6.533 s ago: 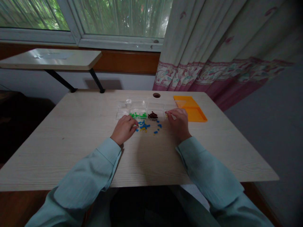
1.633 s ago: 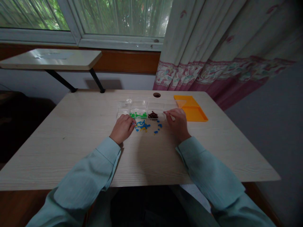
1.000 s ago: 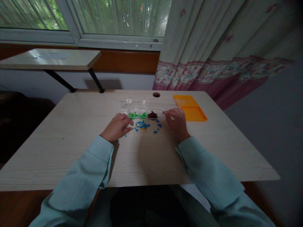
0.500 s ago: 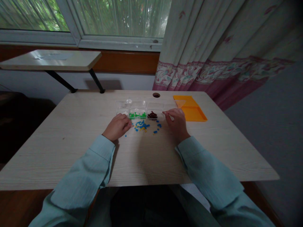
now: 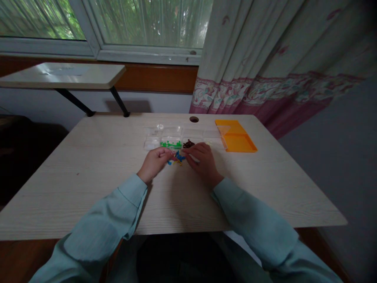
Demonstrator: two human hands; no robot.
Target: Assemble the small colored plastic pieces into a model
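Observation:
Both hands are close together over a loose pile of small blue pieces (image 5: pixel 178 155) and yellow pieces (image 5: pixel 176 162) on the table. My left hand (image 5: pixel 154 162) is at the pile's left side, thumb and fingers pinched; what is in them is too small to make out. From the right, my right hand (image 5: pixel 203 160) reaches over the pile with its fingers closed in a pinch, their contents also unclear. Just behind them lies a clear plastic compartment box (image 5: pixel 152 137). Green pieces (image 5: pixel 171 144) fill one front compartment and dark brown pieces (image 5: pixel 188 144) the one beside it.
An orange two-part tray (image 5: pixel 240 141) lies to the right of the clear box. A raised white shelf (image 5: pixel 88 74) on black legs stands at the back left. Behind the box is a round hole (image 5: pixel 194 119) in the tabletop.
My right hand has moved left from the right end of the clear box to the pile. My left hand has shifted right, so the two hands are now close together.

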